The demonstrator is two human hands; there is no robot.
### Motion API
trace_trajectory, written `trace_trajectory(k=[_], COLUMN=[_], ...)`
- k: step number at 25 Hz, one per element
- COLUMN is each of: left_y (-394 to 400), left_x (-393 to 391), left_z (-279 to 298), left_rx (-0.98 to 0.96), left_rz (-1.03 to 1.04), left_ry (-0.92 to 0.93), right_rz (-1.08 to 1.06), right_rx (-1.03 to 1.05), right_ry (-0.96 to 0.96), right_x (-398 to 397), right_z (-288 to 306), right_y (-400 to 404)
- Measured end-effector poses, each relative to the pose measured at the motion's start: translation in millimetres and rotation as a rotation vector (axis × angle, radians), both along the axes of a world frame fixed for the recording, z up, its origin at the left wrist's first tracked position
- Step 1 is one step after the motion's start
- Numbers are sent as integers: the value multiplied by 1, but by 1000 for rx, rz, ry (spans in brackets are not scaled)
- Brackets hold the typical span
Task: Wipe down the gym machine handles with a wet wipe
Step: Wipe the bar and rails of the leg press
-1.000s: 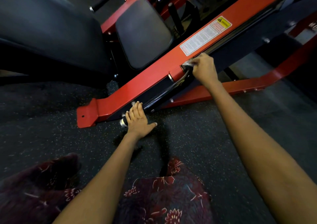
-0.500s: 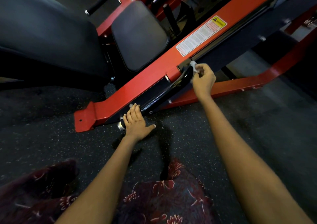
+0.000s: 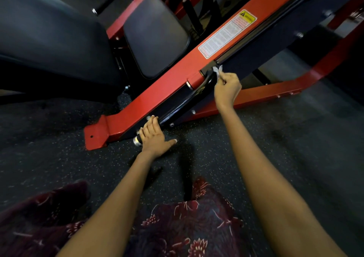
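Note:
A glossy black handle bar (image 3: 185, 102) runs diagonally along the underside of the red machine frame (image 3: 157, 97). My right hand (image 3: 227, 89) pinches a small white wet wipe (image 3: 217, 70) at the bar's upper end, where it meets the frame. My left hand (image 3: 154, 136) lies over the bar's lower end, fingers straight and together, thumb spread out over the floor. The bar's chrome end cap (image 3: 136, 140) shows just left of that hand.
A black seat pad (image 3: 155, 34) and a large dark backrest (image 3: 49, 36) lie beyond the frame. A white and yellow warning label (image 3: 226, 34) is on the red beam. Another red floor bar (image 3: 275, 91) runs right. Speckled rubber floor (image 3: 216, 154) and my patterned garment (image 3: 177, 227) are below.
My right hand came off its grip on the bar's upper end, drew back slightly and now pinches the wipe by its fingertips. My left hand stayed on the lower end.

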State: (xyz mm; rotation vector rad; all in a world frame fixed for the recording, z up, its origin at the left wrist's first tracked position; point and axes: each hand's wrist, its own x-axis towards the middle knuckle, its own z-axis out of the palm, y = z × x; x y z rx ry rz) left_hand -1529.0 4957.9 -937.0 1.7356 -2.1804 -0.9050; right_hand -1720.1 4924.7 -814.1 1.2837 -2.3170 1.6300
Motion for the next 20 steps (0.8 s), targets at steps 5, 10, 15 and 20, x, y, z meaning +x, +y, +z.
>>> trace_trajectory(k=[5, 10, 15, 20], left_y=[0, 1, 0, 0], left_x=[0, 0, 1, 1], left_z=[-2, 0, 0, 0], left_rx=[-6, -3, 6, 4], left_rz=[2, -3, -6, -5], left_ry=[-21, -9, -3, 11], right_rz=[70, 23, -41, 74], right_rx=[-104, -119, -187, 19], right_ry=[-52, -417, -601, -887], right_x=[42, 33, 14, 49], right_z=[-42, -28, -15, -36], right_y=[37, 27, 2, 34])
